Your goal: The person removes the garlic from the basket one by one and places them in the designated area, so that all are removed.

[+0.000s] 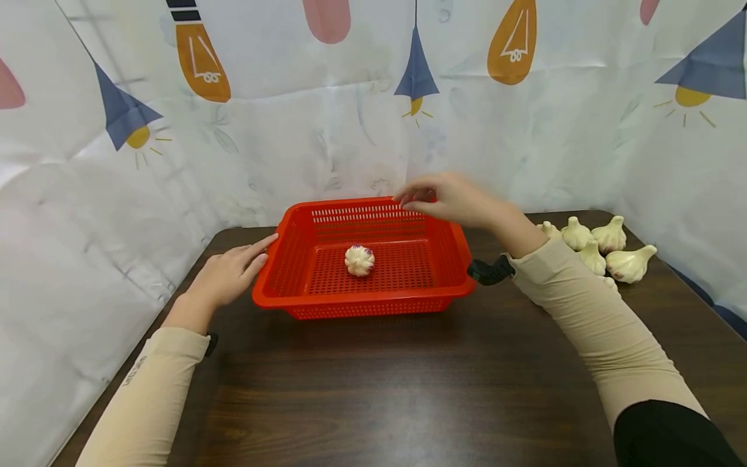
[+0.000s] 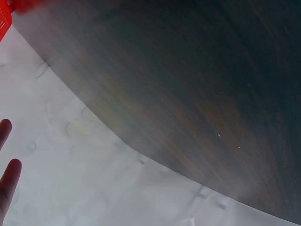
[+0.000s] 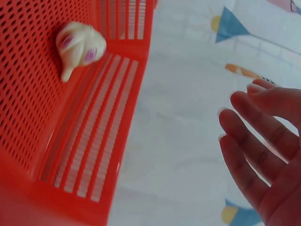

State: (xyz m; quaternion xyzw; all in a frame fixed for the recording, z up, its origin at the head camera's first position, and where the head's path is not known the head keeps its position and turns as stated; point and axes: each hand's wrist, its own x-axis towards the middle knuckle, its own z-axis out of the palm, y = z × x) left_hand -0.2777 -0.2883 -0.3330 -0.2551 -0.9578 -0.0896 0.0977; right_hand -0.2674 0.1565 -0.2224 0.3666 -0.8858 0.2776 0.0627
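Note:
A red plastic basket (image 1: 373,297) stands on the dark table, with one garlic bulb (image 1: 358,261) lying on its slotted floor. In the right wrist view the same garlic bulb (image 3: 80,47) shows purple patches and a short stem. My left hand (image 1: 229,275) touches the basket's left rim with fingers extended; only fingertips (image 2: 8,186) appear in the left wrist view. Above the basket's back right rim hovers my right hand (image 1: 440,194), its fingers loosely bent. Nothing is between those fingers in the right wrist view, where the hand (image 3: 268,146) is apart from the basket.
Several garlic bulbs (image 1: 609,235) lie in a group at the table's right back, partly hidden by the right forearm. The wood-grain table (image 1: 373,389) extends in front of the basket. A patterned white curtain (image 1: 327,143) hangs directly behind it.

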